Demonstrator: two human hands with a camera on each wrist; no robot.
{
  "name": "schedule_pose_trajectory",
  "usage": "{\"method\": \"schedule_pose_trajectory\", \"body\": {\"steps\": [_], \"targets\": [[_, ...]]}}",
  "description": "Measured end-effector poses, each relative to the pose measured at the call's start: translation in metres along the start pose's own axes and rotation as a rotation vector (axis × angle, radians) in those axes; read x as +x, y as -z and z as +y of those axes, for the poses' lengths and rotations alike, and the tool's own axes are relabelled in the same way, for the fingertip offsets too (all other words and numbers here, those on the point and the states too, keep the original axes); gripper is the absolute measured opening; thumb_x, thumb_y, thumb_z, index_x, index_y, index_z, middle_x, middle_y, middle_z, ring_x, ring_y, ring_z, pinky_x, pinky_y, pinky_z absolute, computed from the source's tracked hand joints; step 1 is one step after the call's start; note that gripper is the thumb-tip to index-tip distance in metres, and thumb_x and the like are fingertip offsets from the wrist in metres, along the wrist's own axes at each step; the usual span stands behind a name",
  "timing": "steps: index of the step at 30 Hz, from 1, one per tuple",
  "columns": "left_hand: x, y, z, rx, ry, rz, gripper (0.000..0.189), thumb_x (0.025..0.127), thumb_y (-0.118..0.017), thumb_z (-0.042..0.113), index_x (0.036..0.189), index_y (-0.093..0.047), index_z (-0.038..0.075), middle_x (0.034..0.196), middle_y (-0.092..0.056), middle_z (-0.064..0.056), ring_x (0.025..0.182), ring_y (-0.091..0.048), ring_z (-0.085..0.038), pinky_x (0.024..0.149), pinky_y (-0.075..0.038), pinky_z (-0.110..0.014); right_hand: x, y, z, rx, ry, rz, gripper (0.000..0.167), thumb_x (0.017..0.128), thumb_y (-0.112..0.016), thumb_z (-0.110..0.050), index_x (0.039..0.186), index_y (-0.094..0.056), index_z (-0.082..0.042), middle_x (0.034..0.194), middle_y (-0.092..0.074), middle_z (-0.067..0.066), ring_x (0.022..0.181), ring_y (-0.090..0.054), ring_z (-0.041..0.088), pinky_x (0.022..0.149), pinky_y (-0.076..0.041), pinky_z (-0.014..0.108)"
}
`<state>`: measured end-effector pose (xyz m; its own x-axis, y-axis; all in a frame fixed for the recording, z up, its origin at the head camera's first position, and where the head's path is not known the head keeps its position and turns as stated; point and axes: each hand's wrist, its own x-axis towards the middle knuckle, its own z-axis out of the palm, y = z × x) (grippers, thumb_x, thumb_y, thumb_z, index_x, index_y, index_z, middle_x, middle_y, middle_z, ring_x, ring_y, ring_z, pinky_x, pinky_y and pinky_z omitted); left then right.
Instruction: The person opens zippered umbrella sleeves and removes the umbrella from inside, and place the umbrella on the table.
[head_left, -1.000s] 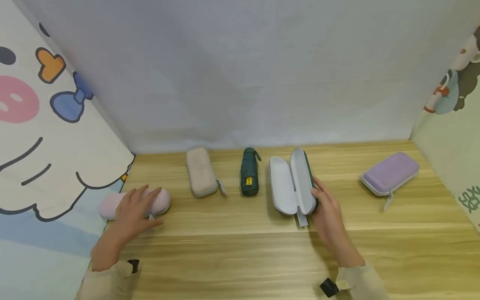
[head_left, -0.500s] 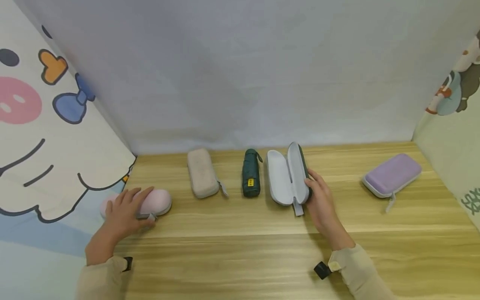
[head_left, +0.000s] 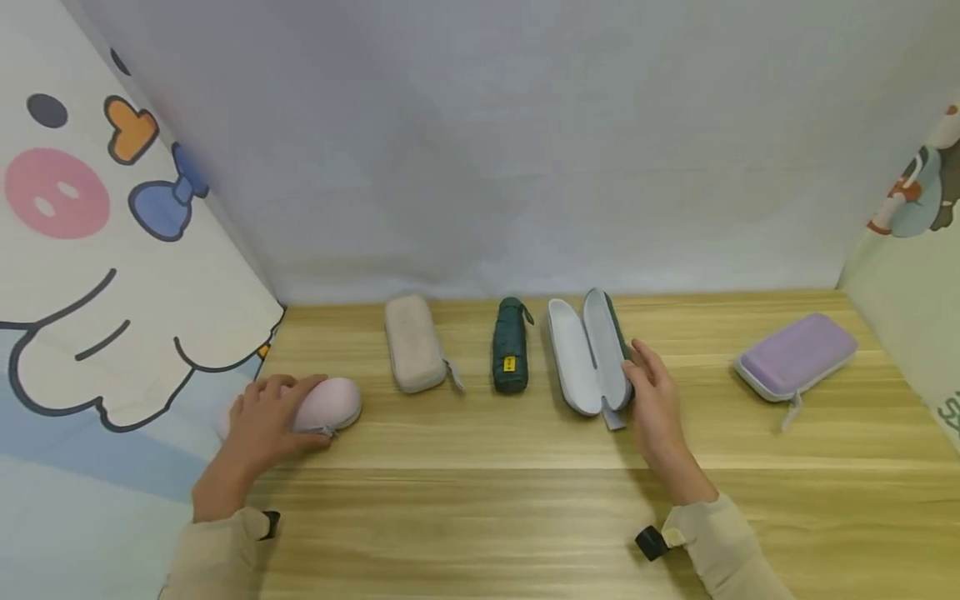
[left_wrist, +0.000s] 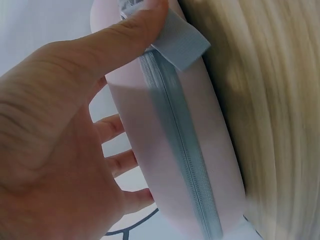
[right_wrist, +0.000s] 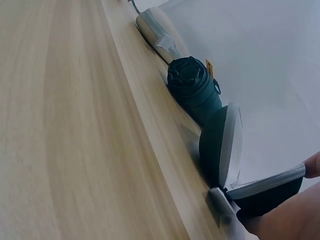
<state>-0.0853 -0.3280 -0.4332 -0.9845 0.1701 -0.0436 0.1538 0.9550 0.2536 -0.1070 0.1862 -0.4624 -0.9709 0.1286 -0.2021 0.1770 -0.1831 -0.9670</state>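
Left hand (head_left: 262,421), thumb and fingers curved round the pink case (head_left: 333,403) at left; right hand (head_left: 658,408), partly curled, gripping the lid (head_left: 607,354) of the unfolded green case (head_left: 574,358).

In the head view, much of the pink case (head_left: 330,402) is covered by the left-hand grip (head_left: 262,425). In the left wrist view, the case is cut off at top and bottom, part of its zip tab (left_wrist: 185,42) is covered by the thumb (left_wrist: 130,32), and the other fingertips are hidden behind it. The right-hand grip (head_left: 658,408) is mostly cut off in the right wrist view; whether the open case (head_left: 576,354) is pinched or merely touched can hardly be told. The print on the yellow label (head_left: 510,364) is too small to be read. Both sleeves (head_left: 213,554) are cut off below.
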Motion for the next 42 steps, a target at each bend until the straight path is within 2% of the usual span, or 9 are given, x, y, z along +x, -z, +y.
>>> {"method": "schedule_pose_trajectory", "body": {"steps": [4, 7, 14, 22, 26, 30, 35, 38, 42], "targets": [[-0.003, -0.004, 0.004, 0.016, 0.014, -0.026, 0.088, 0.079, -0.088, 0.049, 0.153, -0.049, 0.021, 0.14, -0.049, -0.028, 0.13, -0.037, -0.059, 0.096, -0.034, -0.083, -0.001, 0.003, 0.0, -0.058, 0.015, 0.015, 0.057, 0.112, -0.04, -0.018, 0.166, -0.023, -0.009, 0.174, -0.025, 0.007, 0.159, -0.026, 0.018, 0.131, -0.023, 0.035], [-0.006, -0.003, 0.008, 0.041, -0.007, -0.054, 0.088, 0.081, -0.086, 0.052, 0.155, -0.048, 0.023, 0.139, -0.052, -0.027, 0.126, -0.042, -0.06, 0.094, -0.036, -0.081, -0.002, 0.005, -0.002, -0.072, 0.036, 0.018, 0.056, 0.113, -0.038, -0.017, 0.166, -0.024, -0.008, 0.173, -0.027, 0.008, 0.16, -0.026, 0.019, 0.131, -0.022, 0.034], [-0.014, 0.006, 0.018, 0.024, -0.099, -0.076, 0.077, 0.085, -0.085, 0.038, 0.153, -0.052, 0.022, 0.137, -0.057, -0.025, 0.123, -0.052, -0.057, 0.09, -0.042, -0.075, -0.007, 0.009, -0.006, -0.133, 0.079, 0.054, 0.052, 0.112, -0.04, -0.017, 0.163, -0.033, -0.008, 0.17, -0.035, 0.008, 0.157, -0.033, 0.023, 0.126, -0.031, 0.027], [-0.02, 0.004, 0.028, -0.012, -0.11, -0.036, 0.074, 0.083, -0.088, 0.032, 0.149, -0.057, 0.02, 0.129, -0.058, -0.023, 0.115, -0.053, -0.05, 0.082, -0.047, -0.071, -0.014, 0.012, -0.012, -0.151, 0.134, 0.113, 0.045, 0.11, -0.047, -0.013, 0.155, -0.048, -0.01, 0.161, -0.047, 0.009, 0.149, -0.045, 0.02, 0.11, -0.042, 0.013], [-0.023, -0.001, 0.035, -0.018, -0.135, -0.028, 0.074, 0.082, -0.089, 0.031, 0.148, -0.058, 0.018, 0.127, -0.059, -0.022, 0.113, -0.053, -0.05, 0.076, -0.05, -0.068, -0.022, 0.012, -0.014, -0.181, 0.205, 0.13, 0.042, 0.109, -0.048, -0.013, 0.151, -0.052, -0.009, 0.155, -0.052, 0.011, 0.144, -0.049, 0.018, 0.105, -0.043, 0.01], [-0.024, -0.004, 0.046, -0.04, -0.15, -0.046, 0.074, 0.084, -0.087, 0.033, 0.15, -0.057, 0.019, 0.128, -0.059, -0.02, 0.117, -0.052, -0.051, 0.078, -0.049, -0.069, -0.029, 0.011, -0.016, -0.221, 0.311, 0.151, 0.038, 0.108, -0.05, -0.011, 0.145, -0.058, -0.007, 0.145, -0.06, 0.007, 0.136, -0.054, 0.014, 0.104, -0.043, 0.01], [-0.025, -0.007, 0.06, -0.044, -0.165, -0.055, 0.075, 0.084, -0.086, 0.034, 0.151, -0.056, 0.023, 0.128, -0.058, -0.017, 0.117, -0.051, -0.049, 0.078, -0.05, -0.067, -0.038, 0.008, -0.017, -0.216, 0.411, 0.148, 0.032, 0.107, -0.049, -0.003, 0.135, -0.063, 0.002, 0.132, -0.067, 0.003, 0.125, -0.061, 0.012, 0.104, -0.047, 0.014], [-0.026, -0.01, 0.069, -0.04, -0.182, -0.055, 0.075, 0.083, -0.087, 0.034, 0.151, -0.056, 0.022, 0.126, -0.059, -0.016, 0.115, -0.052, -0.047, 0.076, -0.051, -0.063, -0.043, 0.008, -0.016, -0.216, 0.436, 0.127, 0.031, 0.105, -0.048, 0.002, 0.131, -0.064, 0.006, 0.129, -0.068, 0.003, 0.121, -0.062, 0.011, 0.101, -0.05, 0.016], [-0.027, -0.015, 0.083, -0.048, -0.223, -0.058, 0.076, 0.082, -0.088, 0.036, 0.15, -0.058, 0.021, 0.122, -0.06, -0.013, 0.11, -0.054, -0.042, 0.077, -0.051, -0.058, -0.052, 0.007, -0.013, -0.225, 0.426, 0.081, 0.029, 0.105, -0.048, 0.003, 0.128, -0.065, 0.007, 0.123, -0.069, -0.002, 0.115, -0.064, 0.011, 0.096, -0.053, 0.017]]}}
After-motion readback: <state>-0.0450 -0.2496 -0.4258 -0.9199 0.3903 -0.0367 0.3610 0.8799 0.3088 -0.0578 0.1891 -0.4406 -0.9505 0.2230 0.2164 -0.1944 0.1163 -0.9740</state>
